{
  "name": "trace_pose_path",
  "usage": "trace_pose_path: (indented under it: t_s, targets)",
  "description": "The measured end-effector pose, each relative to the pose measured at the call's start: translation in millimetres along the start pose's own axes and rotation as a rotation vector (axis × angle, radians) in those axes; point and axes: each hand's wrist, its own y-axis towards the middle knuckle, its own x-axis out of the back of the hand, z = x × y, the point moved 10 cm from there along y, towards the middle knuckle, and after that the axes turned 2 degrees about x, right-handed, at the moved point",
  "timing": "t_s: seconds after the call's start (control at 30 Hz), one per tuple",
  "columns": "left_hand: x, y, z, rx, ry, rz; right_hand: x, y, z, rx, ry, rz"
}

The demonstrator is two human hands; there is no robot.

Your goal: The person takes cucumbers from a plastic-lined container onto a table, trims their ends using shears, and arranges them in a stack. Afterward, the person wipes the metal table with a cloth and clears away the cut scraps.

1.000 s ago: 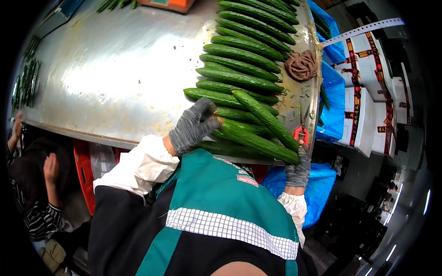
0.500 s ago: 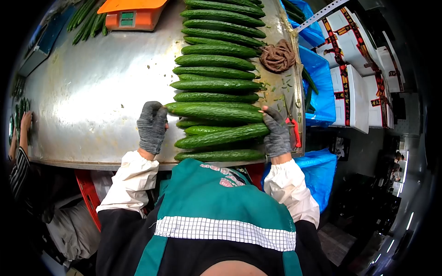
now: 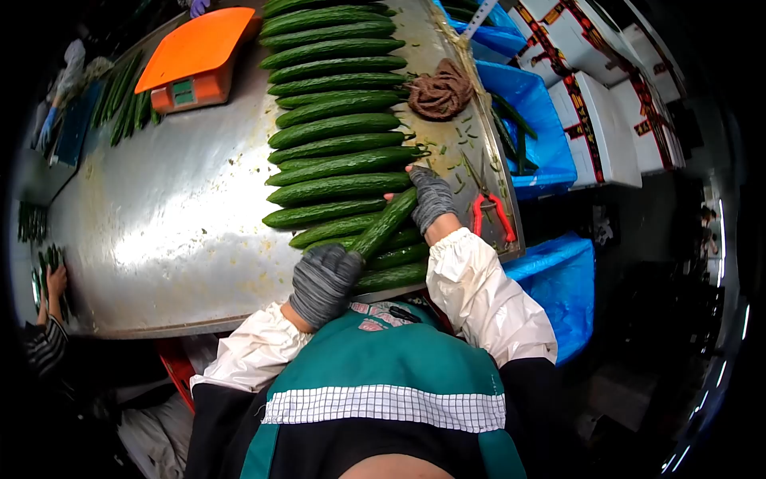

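Note:
A green cucumber [image 3: 386, 223] lies slanted across the near end of a long row of cucumbers [image 3: 333, 128] on the metal table. My left hand [image 3: 325, 279], in a grey fingerless glove, is closed round its lower end. At its upper end my right hand [image 3: 429, 195], gloved the same way, has fingers on both sides of the cucumber; part of the grip is hidden. Just right of that hand, red-handled scissors [image 3: 492, 217] rest near the table edge. A brown cloth [image 3: 440, 89] lies bunched beside the row, with small green scraps around it.
An orange scale [image 3: 191, 60] stands at the back left, beside more cucumbers [image 3: 124, 100]. Blue-lined crates [image 3: 533, 152] and white boxes [image 3: 594, 136] line the right side. Another person's hand [image 3: 57, 281] touches cucumbers at the far left. The metal table's [image 3: 159, 215] front edge runs before me.
My left hand has come right and toward me, onto the slanted cucumber's lower end. That cucumber has turned steeper. My right hand has shifted left, and the whole view has turned.

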Motion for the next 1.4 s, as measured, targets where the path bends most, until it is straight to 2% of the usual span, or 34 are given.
trace_pose_path:
  t_s: [0.03, 0.13, 0.23, 0.3, 0.37, 0.43, 0.5, 0.57, 0.63, 0.67, 0.7, 0.77, 0.8, 0.83, 0.87, 0.9, 0.97, 1.0, 1.03, 1.07, 1.13, 1.17, 1.2, 1.27, 1.33, 1.37, 1.4]
  targets:
    - [-0.9, -1.3, -5.6, -0.018, 0.002, 0.013, 0.2, -0.6, 0.1, 0.005, 0.020, -0.009]
    - [-11.3, -8.2, -35.3, -0.286, 0.187, 0.171, 2.6, -13.5, 5.3, -0.064, 0.010, -0.150]
    - [-18.4, -13.8, -50.7, -0.429, 0.158, 0.338, 4.1, -12.8, 5.4, -0.049, 0.099, -0.115]
    - [-29.8, -16.1, -39.5, -0.478, 0.215, 0.377, 36.7, 63.2, -27.0, 0.269, -0.214, 0.016]
    - [-33.5, -6.4, -22.0, -0.526, 0.391, 0.363, 28.5, 41.3, -0.4, 0.746, -0.574, -0.047]
    - [-32.9, -0.8, 6.2, -0.537, 0.506, 0.334, 15.4, 11.3, 21.1, 0.983, -0.742, -0.109]
    - [-43.1, 1.2, 39.5, -0.490, 0.616, 0.371, 35.3, 2.7, 3.2, 0.122, -0.325, -0.210]
    - [-37.0, 14.5, 50.0, -0.377, 0.571, 0.379, 36.0, -14.5, 13.6, 0.157, -0.251, -0.267]
    - [-23.9, 24.8, 38.2, -0.373, 0.562, 0.248, 35.3, 7.6, -10.3, 0.148, 0.131, -0.155]
    - [-15.6, 29.2, 31.7, -0.344, 0.549, 0.174, 37.3, -26.2, 9.0, 0.105, 0.024, -0.238]
    - [-7.4, 34.4, 23.9, -0.316, 0.532, 0.102, 41.4, -28.8, 12.5, 0.101, 0.053, -0.249]
    - [6.6, 42.5, 12.1, -0.239, 0.424, -0.019, 47.2, -30.5, 26.0, 0.128, -0.182, -0.234]
    - [13.5, 46.6, 6.8, -0.186, 0.277, -0.070, 47.0, -56.7, 54.0, 0.237, -0.198, -0.158]
    - [20.1, 49.9, -0.6, -0.126, 0.130, -0.121, 62.6, -42.4, 49.0, 0.350, -0.162, -0.082]
    - [18.8, 54.2, -16.8, -0.135, 0.135, -0.111, 77.8, -30.5, 44.0, 0.459, -0.118, 0.003]
    - [20.7, 61.2, -25.9, -0.052, 0.004, -0.122, 90.5, -68.3, 72.4, 0.524, 0.026, -0.021]
    - [6.3, 70.0, -42.8, 0.098, -0.287, -0.104, 109.3, -117.7, 95.1, 0.413, 0.144, 0.096]
    - [-10.5, 73.3, -53.6, 0.120, -0.333, -0.042, 119.4, -136.3, 94.3, 0.294, 0.149, 0.111]
    - [-13.7, 89.5, -104.5, -0.092, -0.318, -0.034, 129.0, -152.9, 87.9, 0.176, 0.152, 0.127]
    - [-34.8, 91.7, -122.5, -0.079, -0.350, 0.061, 135.5, -170.0, 82.3, 0.127, 0.258, 0.189]
    - [-68.7, 102.4, -198.0, -0.362, -0.280, 0.241, 150.7, -197.1, 58.6, 0.052, 0.456, 0.322]
    - [-87.7, 104.0, -226.6, -0.436, -0.385, 0.347, 156.5, -203.9, 38.2, -0.075, 0.604, 0.413]
    - [-101.4, 104.6, -253.4, -0.533, -0.434, 0.332, 177.6, -210.9, 31.7, 0.139, 0.331, 0.396]
    - [-137.6, 99.9, -312.2, -0.712, -0.483, 0.342, 218.3, -226.9, 19.0, 0.343, 0.044, 0.275]
    - [-175.6, 99.1, -374.9, -0.805, -0.492, 0.345, 243.2, -237.1, -26.8, -0.119, 0.786, 0.212]
    - [-192.3, 99.0, -406.6, -0.813, -0.586, 0.358, 259.3, -245.3, -32.3, -0.164, 0.909, 0.143]
    - [-213.5, 95.1, -444.5, -0.839, -0.651, 0.438, 280.5, -255.0, -30.4, -0.123, 0.900, 0.078]
